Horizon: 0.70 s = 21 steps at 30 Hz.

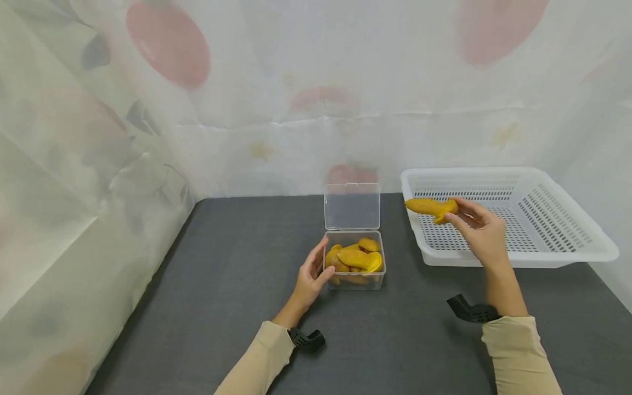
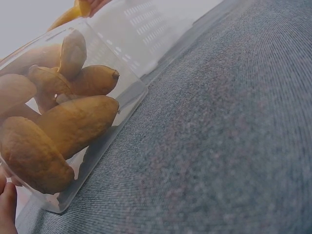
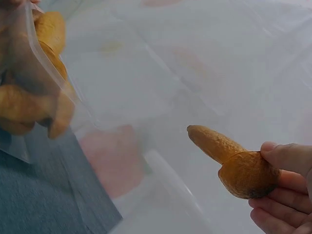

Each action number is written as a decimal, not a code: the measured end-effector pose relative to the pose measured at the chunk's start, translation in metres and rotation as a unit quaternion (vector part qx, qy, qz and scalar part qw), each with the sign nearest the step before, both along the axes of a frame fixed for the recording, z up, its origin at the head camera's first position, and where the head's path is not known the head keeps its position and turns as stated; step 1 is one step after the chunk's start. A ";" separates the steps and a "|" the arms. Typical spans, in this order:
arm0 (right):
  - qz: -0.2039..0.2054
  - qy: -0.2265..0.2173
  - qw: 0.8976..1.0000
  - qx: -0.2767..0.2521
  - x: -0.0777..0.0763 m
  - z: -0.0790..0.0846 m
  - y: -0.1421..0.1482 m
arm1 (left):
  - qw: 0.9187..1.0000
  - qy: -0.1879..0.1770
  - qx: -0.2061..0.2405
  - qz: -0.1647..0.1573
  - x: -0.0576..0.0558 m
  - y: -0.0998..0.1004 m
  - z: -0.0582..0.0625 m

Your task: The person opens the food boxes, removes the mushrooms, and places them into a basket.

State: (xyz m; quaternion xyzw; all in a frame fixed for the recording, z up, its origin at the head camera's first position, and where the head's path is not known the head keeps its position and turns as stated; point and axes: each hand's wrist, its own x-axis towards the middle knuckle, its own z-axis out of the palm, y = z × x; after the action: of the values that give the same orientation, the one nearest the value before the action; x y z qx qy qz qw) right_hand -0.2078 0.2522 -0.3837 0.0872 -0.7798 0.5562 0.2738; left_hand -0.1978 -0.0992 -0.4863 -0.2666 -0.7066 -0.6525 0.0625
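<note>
My right hand (image 1: 486,233) pinches a yellow-orange fruit-like piece (image 1: 429,207) by its rounded end, above the left part of the white basket (image 1: 518,259). In the right wrist view, this small gourd-shaped piece (image 3: 248,170) has a long tapering end pointing away from the fingers. My left hand (image 1: 311,274) holds the left side of a clear plastic box (image 1: 353,281), its thumb by the front corner. Several similar yellow pieces (image 1: 357,258) lie heaped inside. The box's hinged lid (image 1: 352,207) stands raised at the back. Only a few left fingers (image 2: 7,202) show in the left wrist view.
The perforated white basket stands at the back right of the dark grey table (image 1: 247,263), just right of the box. A patterned pale curtain (image 1: 296,109) hangs behind the table and along its left side. Black bands with attachments (image 1: 474,311) sit on both wrists.
</note>
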 end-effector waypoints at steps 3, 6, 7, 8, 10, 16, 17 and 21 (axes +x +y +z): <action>-0.014 -0.018 1.000 -0.013 -0.001 -0.002 0.007 | 1.000 0.001 -0.002 0.003 0.000 -0.001 0.001; -0.029 -0.033 0.999 -0.024 -0.001 -0.004 0.014 | 1.000 0.003 -0.005 0.005 0.000 -0.002 0.001; -0.032 -0.037 0.998 -0.028 -0.002 -0.005 0.016 | 1.000 0.004 -0.007 0.006 0.000 -0.002 0.002; -0.033 -0.039 0.998 -0.031 -0.002 -0.005 0.018 | 1.000 0.003 -0.008 0.006 0.001 -0.002 0.002; -0.038 -0.043 0.998 -0.031 -0.002 -0.006 0.021 | 1.000 0.004 -0.009 0.006 0.001 -0.002 0.002; -0.071 -0.064 0.995 0.001 -0.001 -0.006 0.018 | 1.000 0.002 -0.006 0.001 0.001 -0.002 0.001; -0.072 -0.069 0.995 0.008 -0.001 -0.006 0.017 | 1.000 0.002 -0.005 0.000 0.001 -0.001 0.001; -0.058 -0.074 0.995 0.042 0.000 -0.002 0.009 | 1.000 0.002 -0.003 -0.002 0.001 -0.001 0.000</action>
State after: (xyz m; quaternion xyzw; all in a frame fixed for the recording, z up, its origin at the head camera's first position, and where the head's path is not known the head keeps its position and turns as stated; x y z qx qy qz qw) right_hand -0.2079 0.2612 -0.3856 0.0125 -0.8244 0.5110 0.2433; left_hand -0.1967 -0.0999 -0.4858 -0.2694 -0.7078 -0.6500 0.0625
